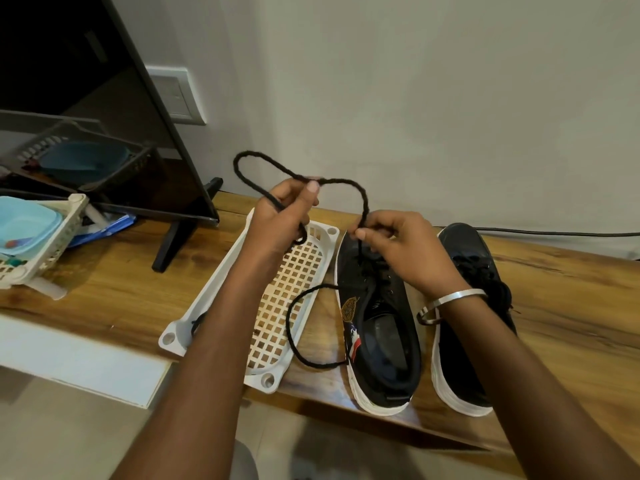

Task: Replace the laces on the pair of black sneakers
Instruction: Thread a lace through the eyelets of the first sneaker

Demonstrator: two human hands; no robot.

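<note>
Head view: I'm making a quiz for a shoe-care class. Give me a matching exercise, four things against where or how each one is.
Things:
1. black lace
2. white lattice tray
3. left sneaker
4. right sneaker

States:
A. lies flat on the wooden table, left of both shoes
B. pinched in both hands, looped in the air
C. at the far right, partly behind the right forearm
D. beside the tray, under the right hand

Pairs: 1-B, 2-A, 3-D, 4-C. The left hand holds the lace's other stretch.
</note>
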